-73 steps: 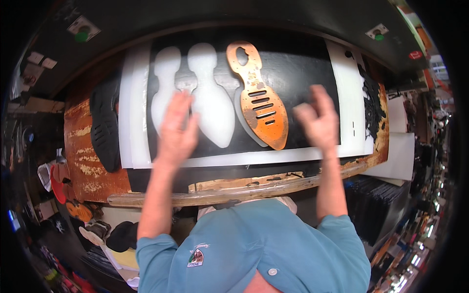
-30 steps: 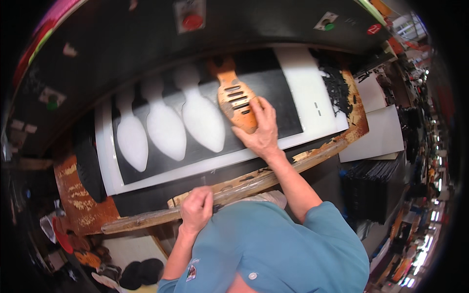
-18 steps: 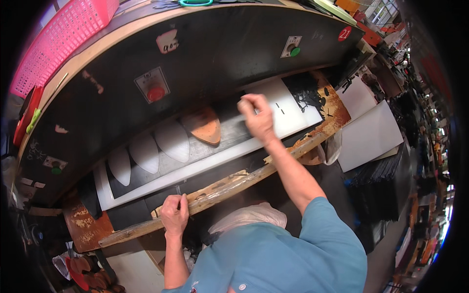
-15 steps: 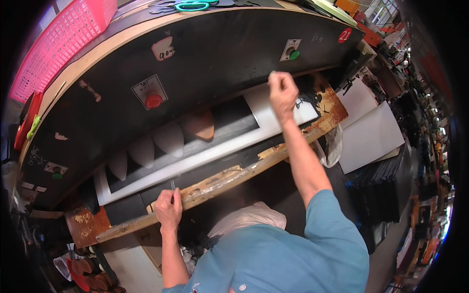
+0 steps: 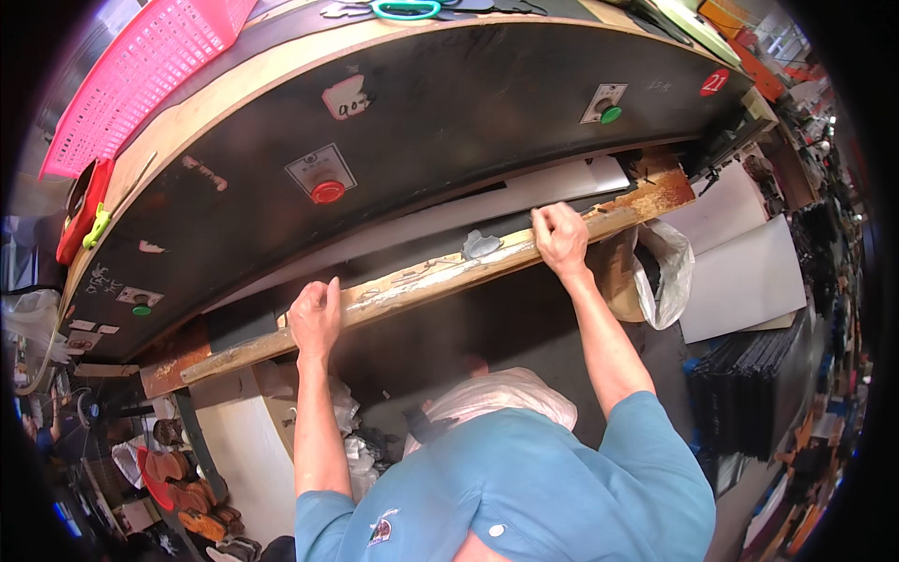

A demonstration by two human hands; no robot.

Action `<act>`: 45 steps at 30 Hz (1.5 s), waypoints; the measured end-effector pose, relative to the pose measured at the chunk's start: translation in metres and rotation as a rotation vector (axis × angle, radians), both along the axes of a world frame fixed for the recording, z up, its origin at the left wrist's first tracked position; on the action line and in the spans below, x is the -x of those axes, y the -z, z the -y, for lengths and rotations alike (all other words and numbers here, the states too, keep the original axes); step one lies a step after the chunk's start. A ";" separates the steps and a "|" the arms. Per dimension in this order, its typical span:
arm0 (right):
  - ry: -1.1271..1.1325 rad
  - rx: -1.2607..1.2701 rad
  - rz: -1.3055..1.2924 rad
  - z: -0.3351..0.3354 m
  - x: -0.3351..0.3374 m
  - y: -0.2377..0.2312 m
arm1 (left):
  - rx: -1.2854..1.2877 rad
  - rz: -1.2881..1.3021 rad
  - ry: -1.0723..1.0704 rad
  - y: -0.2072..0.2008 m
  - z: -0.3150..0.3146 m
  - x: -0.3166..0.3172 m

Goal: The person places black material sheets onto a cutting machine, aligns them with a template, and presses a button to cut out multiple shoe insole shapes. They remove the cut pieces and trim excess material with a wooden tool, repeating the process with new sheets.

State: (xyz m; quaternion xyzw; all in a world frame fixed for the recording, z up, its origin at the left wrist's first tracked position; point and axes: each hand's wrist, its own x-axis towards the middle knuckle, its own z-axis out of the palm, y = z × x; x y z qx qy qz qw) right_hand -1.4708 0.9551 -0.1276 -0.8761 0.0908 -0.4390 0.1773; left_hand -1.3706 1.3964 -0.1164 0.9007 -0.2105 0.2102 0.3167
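Note:
My left hand (image 5: pixel 316 318) is closed with fingers curled at the worn wooden rail (image 5: pixel 431 281); anything inside it is hidden. Farther right along the same rail, my right hand (image 5: pixel 562 242) is closed too, its fingertips tucked out of sight. Beyond both hands a long white board (image 5: pixel 449 214) lies mostly beneath the black machine panel (image 5: pixel 449 112), with only a strip of it showing. A torn grey scrap (image 5: pixel 480 245) rests on the rail between my hands, beside small dark slivers.
On the panel are a red button (image 5: pixel 328 191) and green buttons (image 5: pixel 611 113). A pink basket (image 5: pixel 140 84) and teal-handled scissors (image 5: pixel 406 9) sit on top. To the right are a white bag (image 5: pixel 670 272), pale sheets (image 5: pixel 744 281) and a stack of black sheets (image 5: pixel 740 393).
The white board has slid away from me under the panel, and the pointed pieces within its frame are out of sight. My right hand has come down to the rail.

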 end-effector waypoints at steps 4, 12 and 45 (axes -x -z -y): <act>0.053 -0.307 -0.090 -0.010 -0.005 0.008 | -0.009 -0.004 -0.032 -0.005 0.002 -0.003; 0.024 -0.255 -0.075 -0.010 -0.006 0.005 | -0.013 -0.006 -0.050 -0.005 0.002 -0.004; -0.239 -0.043 -0.544 -0.192 0.038 -0.026 | 0.127 -0.023 0.274 0.003 0.084 0.050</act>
